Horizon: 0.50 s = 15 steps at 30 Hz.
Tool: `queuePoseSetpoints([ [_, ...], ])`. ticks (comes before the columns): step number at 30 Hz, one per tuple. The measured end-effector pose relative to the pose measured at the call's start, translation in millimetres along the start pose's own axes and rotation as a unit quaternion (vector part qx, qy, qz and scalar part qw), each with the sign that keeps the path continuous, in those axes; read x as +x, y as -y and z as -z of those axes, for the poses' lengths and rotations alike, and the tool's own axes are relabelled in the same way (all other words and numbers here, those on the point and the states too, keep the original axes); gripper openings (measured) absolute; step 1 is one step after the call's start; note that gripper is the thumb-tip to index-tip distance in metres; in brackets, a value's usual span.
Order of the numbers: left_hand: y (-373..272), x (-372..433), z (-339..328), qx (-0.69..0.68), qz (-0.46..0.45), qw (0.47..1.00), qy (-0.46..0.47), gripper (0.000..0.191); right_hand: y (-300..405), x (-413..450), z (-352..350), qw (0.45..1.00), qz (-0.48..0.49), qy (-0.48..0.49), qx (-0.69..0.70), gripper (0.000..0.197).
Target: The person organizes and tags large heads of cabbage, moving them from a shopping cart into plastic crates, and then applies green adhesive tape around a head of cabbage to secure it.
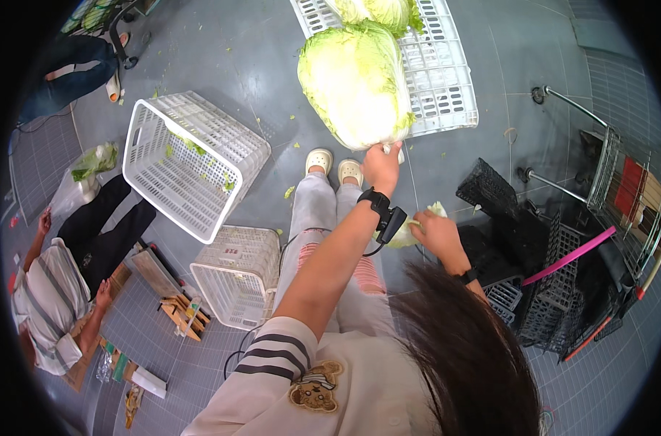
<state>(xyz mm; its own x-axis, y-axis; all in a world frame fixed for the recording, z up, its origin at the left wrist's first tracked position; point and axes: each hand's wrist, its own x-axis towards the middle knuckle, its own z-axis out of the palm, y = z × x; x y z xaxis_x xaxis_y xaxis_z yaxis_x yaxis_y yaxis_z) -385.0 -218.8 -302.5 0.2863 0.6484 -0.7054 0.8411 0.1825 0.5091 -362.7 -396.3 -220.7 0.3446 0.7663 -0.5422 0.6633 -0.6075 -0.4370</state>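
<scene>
My left hand (382, 163) grips the white base of a large napa cabbage (355, 82), whose leafy end points away from me. The cabbage is in front of my feet, over the near left part of a white plastic crate (439, 82). Another napa cabbage (382, 13) lies behind it on the crate. Lower and to the right, my right hand (439, 234) holds a loose cabbage leaf (404, 234), its fingers closed on the leaf's edge. A black strap with a device is on my left wrist, and a dark band on my right.
A tilted white plastic crate (197, 169) with leaf scraps stands left, above a smaller crate (237, 278). A co-worker (58, 289) holds a bagged cabbage (93, 169) at far left. Black crates (554, 283) and a wire cart (630, 191) stand right. Leaf scraps dot the floor.
</scene>
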Motion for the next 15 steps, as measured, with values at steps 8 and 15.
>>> queuePoseSetpoints([
  [8,16,1,11,0.087,-0.079,0.990,-0.077,0.032,0,-50,-24,0.996,-0.063,0.042,0.041,0.021],
  [15,34,14,40,0.086,-0.290,0.944,0.128,0.013,2,-61,-5,0.990,-0.114,0.002,0.086,0.020],
])
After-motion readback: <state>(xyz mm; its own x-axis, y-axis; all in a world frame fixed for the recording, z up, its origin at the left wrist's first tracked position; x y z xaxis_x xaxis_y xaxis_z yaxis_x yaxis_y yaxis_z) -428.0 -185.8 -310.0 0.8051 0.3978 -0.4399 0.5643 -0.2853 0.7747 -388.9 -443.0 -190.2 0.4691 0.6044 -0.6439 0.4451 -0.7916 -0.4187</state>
